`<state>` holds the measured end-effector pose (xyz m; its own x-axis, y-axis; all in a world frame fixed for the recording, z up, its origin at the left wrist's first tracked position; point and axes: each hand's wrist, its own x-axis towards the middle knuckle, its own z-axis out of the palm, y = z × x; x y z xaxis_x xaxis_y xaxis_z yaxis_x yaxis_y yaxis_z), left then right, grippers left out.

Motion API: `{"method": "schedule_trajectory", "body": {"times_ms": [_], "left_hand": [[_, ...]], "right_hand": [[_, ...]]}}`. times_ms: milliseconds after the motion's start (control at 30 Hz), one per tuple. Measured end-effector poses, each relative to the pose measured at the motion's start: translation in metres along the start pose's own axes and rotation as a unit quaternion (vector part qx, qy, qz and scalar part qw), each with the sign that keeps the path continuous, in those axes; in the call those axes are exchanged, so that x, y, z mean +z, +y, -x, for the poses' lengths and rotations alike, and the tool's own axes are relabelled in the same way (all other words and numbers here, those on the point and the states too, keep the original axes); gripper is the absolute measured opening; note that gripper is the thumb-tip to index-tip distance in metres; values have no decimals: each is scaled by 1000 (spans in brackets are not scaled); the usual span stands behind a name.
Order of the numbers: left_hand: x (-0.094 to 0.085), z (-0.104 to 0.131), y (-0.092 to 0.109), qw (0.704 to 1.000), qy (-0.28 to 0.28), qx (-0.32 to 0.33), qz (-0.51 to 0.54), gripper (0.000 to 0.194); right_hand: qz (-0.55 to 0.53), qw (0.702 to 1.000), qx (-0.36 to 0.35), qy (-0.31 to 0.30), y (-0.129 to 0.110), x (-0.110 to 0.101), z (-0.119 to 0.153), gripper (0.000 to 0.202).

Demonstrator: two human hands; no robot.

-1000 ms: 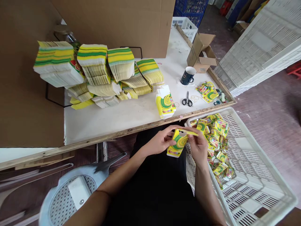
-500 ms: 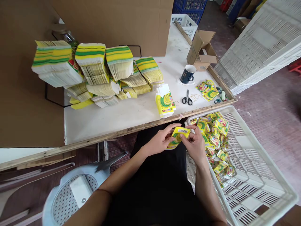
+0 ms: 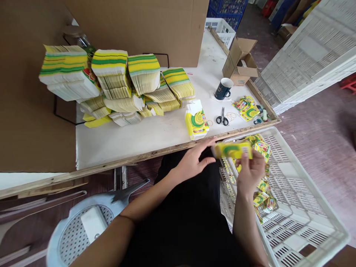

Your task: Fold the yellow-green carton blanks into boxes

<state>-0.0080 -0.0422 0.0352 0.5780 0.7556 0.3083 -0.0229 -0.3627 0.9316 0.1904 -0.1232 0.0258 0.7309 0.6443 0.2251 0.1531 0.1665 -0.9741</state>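
Yellow carton (image 3: 233, 150): I see it blurred, stretched sideways between the two hands, raised in front of the body. Its right end is in the grip; its left end points at the other hand.
Right hand (image 3: 251, 170): I read it as grasping the carton at its right end, thumb on the near face, over a patch that looks like a barcode.
Left hand (image 3: 196, 159): I find it released, thumb and fingers spread apart, with the carton's left end just beside the fingertips. I cannot tell whether they touch.
White basket (image 3: 296, 237): it stands at the person's right; from my view the carton crosses its corner next to the table. Yellow packets (image 3: 263, 146) lie heaped inside, beyond the right hand.
Table (image 3: 155, 133): its wooden front edge runs just beyond both hands.
Upright carton pile (image 3: 198, 120): near that edge, ahead of the left hand, yellow and green with white flaps.
Card stacks (image 3: 143, 74): bundled and piled, farther left on the tabletop.
Scissors (image 3: 222, 118): I make them out right of the upright carton pile, with a dark mug (image 3: 224, 89) behind them.
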Motion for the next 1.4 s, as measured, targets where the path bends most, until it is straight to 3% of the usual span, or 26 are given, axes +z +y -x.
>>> {"method": "schedule_trajectory", "body": {"times_ms": [67,100,167,267,467,600,733,833,933,1000,1067,1133,1200,1300,1400], "left_hand": [[-9,-10,-14,987,75,25,-141,59],[-13,-15,-23,975,99,13,-197,59],[-19,-21,-41,956,110,-19,-271,52],[-22,-21,-58,940,118,-15,-320,34],[-23,-19,-60,920,146,22,-363,28],[-24,-23,-62,908,160,53,-385,28],[-19,-14,-56,907,206,166,-329,20],[-6,3,-45,907,171,276,-269,20],[7,21,-35,916,127,312,-216,29],[11,27,-31,941,143,265,-153,42],[10,27,-27,969,172,174,-32,57],[4,22,-25,978,149,74,122,65],[-3,17,-24,966,69,-6,250,66],[-9,14,-22,936,-38,-87,338,66],[-9,16,-20,923,-51,-112,365,66]], "right_hand": [[-96,991,12,93,6,-6,-5,38],[-125,987,31,93,7,-7,-5,40],[-142,984,95,39,8,-5,0,43],[-128,971,191,-56,7,9,15,45],[-85,964,214,-132,2,45,26,37],[-87,959,212,-164,1,57,24,36],[-121,953,234,-151,2,57,27,42],[-156,951,238,-125,5,54,27,44],[-149,962,211,-88,6,49,26,37],[-126,969,195,-89,5,47,26,38],[-113,968,191,-121,2,46,28,40],[-123,957,200,-170,-2,47,33,44],[-143,944,215,-207,-5,51,39,46],[-153,932,231,-232,-7,56,47,43],[-137,943,205,-223,-7,56,49,36]]}}
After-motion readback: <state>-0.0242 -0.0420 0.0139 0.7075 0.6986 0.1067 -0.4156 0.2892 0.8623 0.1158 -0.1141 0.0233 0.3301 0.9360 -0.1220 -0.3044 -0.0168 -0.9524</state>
